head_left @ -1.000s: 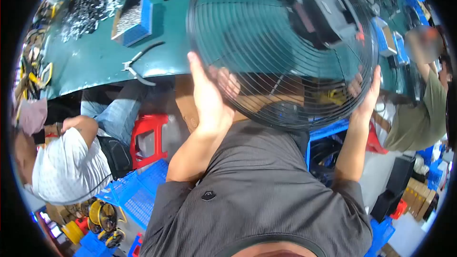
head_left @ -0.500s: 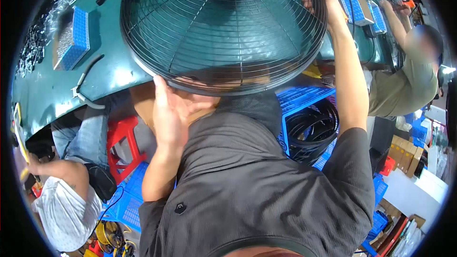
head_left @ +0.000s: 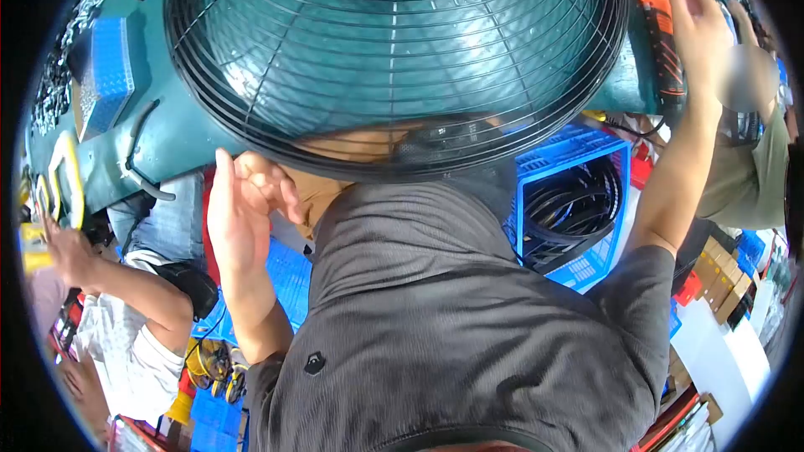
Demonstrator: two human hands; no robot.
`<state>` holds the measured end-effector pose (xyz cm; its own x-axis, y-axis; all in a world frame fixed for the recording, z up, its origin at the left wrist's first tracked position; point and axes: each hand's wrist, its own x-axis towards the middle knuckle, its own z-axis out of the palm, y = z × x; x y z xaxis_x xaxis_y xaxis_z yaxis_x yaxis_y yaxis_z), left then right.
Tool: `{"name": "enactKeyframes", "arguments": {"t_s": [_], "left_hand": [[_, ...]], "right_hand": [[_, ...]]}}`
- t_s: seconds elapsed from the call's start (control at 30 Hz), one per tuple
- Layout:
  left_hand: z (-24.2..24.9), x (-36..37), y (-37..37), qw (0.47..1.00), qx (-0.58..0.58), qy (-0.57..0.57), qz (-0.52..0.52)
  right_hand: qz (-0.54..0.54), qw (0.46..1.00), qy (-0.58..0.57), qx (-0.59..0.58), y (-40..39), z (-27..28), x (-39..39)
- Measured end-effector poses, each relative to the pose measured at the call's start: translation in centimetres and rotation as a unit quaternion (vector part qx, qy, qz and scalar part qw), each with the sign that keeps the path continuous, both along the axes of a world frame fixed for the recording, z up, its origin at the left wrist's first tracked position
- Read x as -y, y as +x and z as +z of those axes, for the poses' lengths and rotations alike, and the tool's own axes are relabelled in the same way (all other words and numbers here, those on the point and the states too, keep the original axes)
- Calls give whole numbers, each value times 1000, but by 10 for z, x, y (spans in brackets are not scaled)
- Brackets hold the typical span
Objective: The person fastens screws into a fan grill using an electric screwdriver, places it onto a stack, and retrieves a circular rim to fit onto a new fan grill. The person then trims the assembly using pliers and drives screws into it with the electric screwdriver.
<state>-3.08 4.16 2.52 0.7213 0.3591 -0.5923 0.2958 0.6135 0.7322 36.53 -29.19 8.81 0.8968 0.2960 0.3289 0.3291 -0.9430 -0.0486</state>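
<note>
A large round black wire fan guard (head_left: 394,59) covers the middle of the green work table (head_left: 151,146), its near rim overhanging the table edge above my lap. Just below its left rim my left hand (head_left: 247,201) is raised, palm up, with the thumb apart, loosely bent fingers and nothing in it. My right hand (head_left: 703,38) is past the right side of the guard, thumb and fingers parted. Right beside its thumb lies an orange and black power tool (head_left: 659,29), the nearest thing to it.
A blue patterned box (head_left: 109,71) and a bent dark tube (head_left: 134,146) lie on the left of the table. Below its edge, a blue crate (head_left: 569,264) holds black rings (head_left: 578,209). Co-workers sit at both sides; the left one's hand (head_left: 71,255) is near a yellow handle (head_left: 71,176).
Both my hands have let go of the guard's rim. The right moved outward to the orange tool; the left drew down and left. The view has shifted, and the guard appears larger.
</note>
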Motion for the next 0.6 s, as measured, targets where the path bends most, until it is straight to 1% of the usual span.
{"name": "enactKeyframes", "arguments": {"t_s": [0.1, 0.13, 0.23, 0.27, 0.3, 0.33, 0.37, 0.4, 0.43, 0.47, 0.5, 0.53, 0.57, 0.6], "left_hand": [[7, -1, -8, 977, -27, 189, -97], [15, 1, -5, 969, -35, 222, -100], [47, -4, 3, 925, -61, 339, -161], [61, -6, 8, 912, -82, 366, -169], [68, -16, 6, 881, -76, 428, -185], [82, -20, 12, 854, -42, 471, -215], [99, -24, 24, 841, -14, 486, -236], [113, -20, 38, 832, -9, 518, -198], [121, -32, 46, 801, 30, 553, -227], [132, -35, 60, 785, 32, 575, -229], [150, -26, 79, 782, 17, 578, -231], [157, -28, 96, 749, 25, 615, -245], [165, -28, 109, 714, 29, 652, -253], [181, -19, 132, 686, 30, 666, -294]], "right_hand": [[54, 995, -76, 32, 7, -34, 27], [49, 994, -93, -6, 11, -38, 30], [43, 996, -72, -13, 12, -50, 30], [54, 998, -34, -7, 11, -52, 27], [25, 998, 5, -66, 8, -45, 20], [46, 998, 14, -41, 8, -49, 23], [63, 998, 18, -7, 12, -51, 27], [26, 999, -21, -19, 5, -39, 23], [-23, 998, -57, -13, 1, -36, 26], [-31, 998, -59, -13, -3, -36, 31], [-32, 998, -45, -17, -10, -40, 37], [-52, 997, -56, -10, -21, -33, 34], [-60, 997, -41, -23, -27, -33, 39], [-69, 996, -15, -48, -30, -31, 39]]}}
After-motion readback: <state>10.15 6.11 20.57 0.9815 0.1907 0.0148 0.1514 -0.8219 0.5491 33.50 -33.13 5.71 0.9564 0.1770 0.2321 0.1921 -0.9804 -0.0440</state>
